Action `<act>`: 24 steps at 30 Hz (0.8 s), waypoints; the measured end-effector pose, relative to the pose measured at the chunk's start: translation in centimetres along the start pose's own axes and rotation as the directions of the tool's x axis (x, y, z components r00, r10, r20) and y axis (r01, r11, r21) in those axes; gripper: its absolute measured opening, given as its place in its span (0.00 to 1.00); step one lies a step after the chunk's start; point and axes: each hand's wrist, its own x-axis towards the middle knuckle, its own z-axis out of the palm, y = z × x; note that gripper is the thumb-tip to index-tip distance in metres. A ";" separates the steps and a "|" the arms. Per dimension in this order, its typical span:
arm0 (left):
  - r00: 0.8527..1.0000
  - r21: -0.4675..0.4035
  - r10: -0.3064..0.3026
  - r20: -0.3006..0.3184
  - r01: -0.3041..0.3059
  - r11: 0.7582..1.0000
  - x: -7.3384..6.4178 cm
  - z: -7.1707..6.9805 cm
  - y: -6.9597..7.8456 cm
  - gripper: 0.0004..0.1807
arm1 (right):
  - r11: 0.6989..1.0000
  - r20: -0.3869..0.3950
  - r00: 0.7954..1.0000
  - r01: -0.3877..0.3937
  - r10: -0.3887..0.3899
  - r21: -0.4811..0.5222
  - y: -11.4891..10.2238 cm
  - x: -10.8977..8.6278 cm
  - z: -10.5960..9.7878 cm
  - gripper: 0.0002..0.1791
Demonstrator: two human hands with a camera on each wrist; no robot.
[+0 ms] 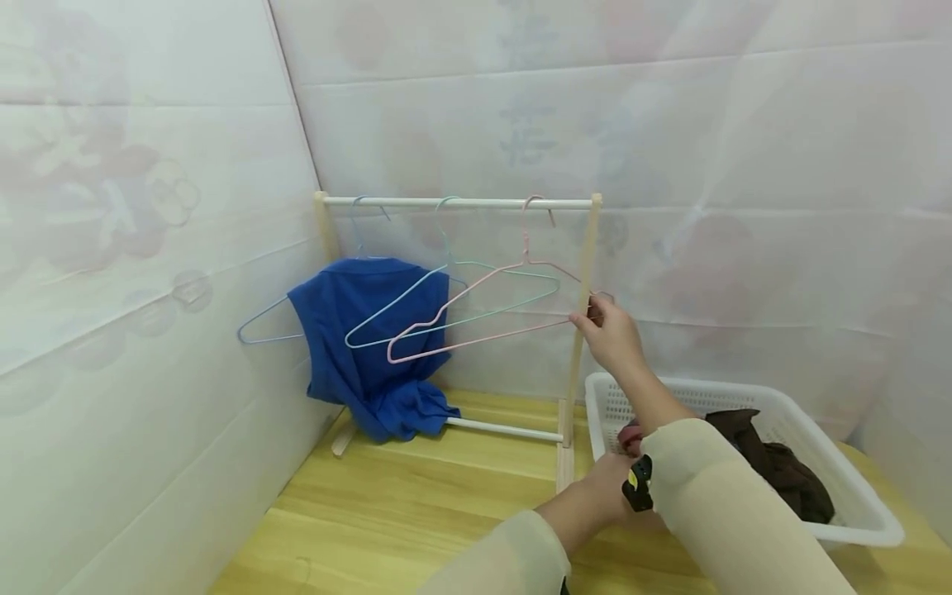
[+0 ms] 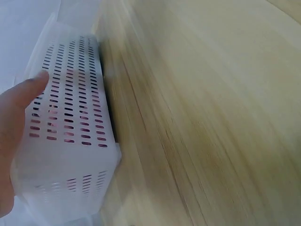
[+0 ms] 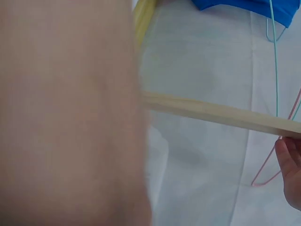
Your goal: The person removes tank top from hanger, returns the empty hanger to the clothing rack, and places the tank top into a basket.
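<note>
A pink wire hanger [image 1: 483,337] hangs at the right of a rack's white rod. My right hand [image 1: 613,335] holds its right end beside the wooden post [image 1: 576,372]; in the right wrist view the thumb of that hand [image 3: 292,172] lies against the post. A mint green hanger [image 1: 487,312] hangs bare behind the pink one. Further left, a blue garment [image 1: 372,330] drapes on a light blue hanger [image 1: 260,335]. My left hand [image 1: 606,487] grips the white basket [image 2: 66,160] at its near wall, thumb outside; its fingers are hidden.
Dark brown cloth [image 1: 792,479] and a maroon cloth [image 1: 630,438] lie in the basket, right of the rack. A white lower rod [image 1: 506,429] joins the rack's posts near the wooden table [image 1: 416,487]. White sheeting [image 1: 744,207] walls in the back and sides.
</note>
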 end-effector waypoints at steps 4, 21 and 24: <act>0.999 0.045 -0.044 0.007 0.044 0.998 -0.6 -0.8 -0.2 0.20 | 1.000 0.010 1.000 0.003 -0.003 -0.010 0.1 0.3 0.1 0.22; 0.947 0.230 -0.062 -0.316 0.140 0.963 -14.1 -7.0 -13.4 0.08 | 0.998 -0.002 1.000 0.013 -0.014 -0.057 0.2 0.2 -2.1 0.25; 0.939 0.210 -0.182 -0.293 0.248 0.946 -16.1 -10.3 -17.6 0.15 | 0.998 -0.008 1.000 0.011 -0.011 -0.063 0.3 0.2 -2.3 0.25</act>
